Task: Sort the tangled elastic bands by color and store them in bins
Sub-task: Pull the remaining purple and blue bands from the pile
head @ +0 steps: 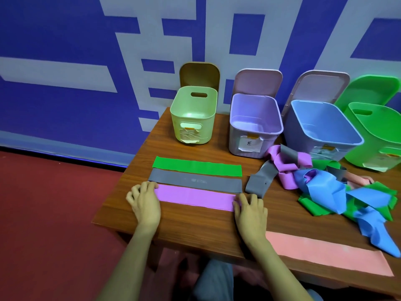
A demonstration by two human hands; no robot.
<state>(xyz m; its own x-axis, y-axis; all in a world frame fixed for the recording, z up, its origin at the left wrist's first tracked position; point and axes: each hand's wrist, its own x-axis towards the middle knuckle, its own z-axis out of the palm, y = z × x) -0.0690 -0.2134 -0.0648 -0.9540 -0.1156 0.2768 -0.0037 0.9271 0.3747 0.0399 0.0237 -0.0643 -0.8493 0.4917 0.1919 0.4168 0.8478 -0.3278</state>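
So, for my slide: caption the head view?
Left hand and right hand press a purple band flat on the table.

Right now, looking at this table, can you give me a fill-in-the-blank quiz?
The flat band whose ends the left hand and right hand touch is ____.
The middle band, between it and the green band, is ____.
The bin just right of the purple bin is ____.
Missing: purple; grey; blue.
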